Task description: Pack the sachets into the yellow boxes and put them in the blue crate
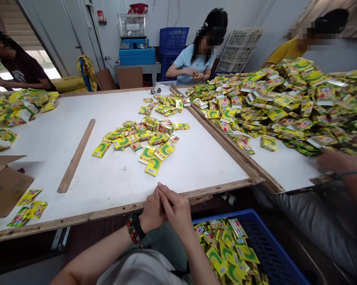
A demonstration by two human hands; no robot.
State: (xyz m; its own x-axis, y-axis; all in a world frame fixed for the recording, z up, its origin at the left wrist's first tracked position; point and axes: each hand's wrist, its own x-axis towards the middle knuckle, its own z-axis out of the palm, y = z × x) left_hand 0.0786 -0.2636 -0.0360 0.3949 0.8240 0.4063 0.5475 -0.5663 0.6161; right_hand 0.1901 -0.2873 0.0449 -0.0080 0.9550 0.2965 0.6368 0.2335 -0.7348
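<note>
My left hand (152, 211) and my right hand (176, 209) are pressed together at the near edge of the white table (77, 174), fingers closed against each other. Nothing shows between them. A beaded bracelet and dark band sit on my left wrist (134, 229). Several yellow-green sachets (145, 136) lie scattered on the table in front of my hands, the nearest sachet (153, 166) a short way beyond my fingertips. A blue crate (264, 245) with several sachets in it stands low at my right.
A wooden stick (76, 155) lies left of the sachets. A cardboard box (2, 186) and loose sachets (26, 208) sit at the near left. A big sachet heap (291, 99) covers the right table, where another person's hand (335, 160) rests. Other people sit at the far side and left.
</note>
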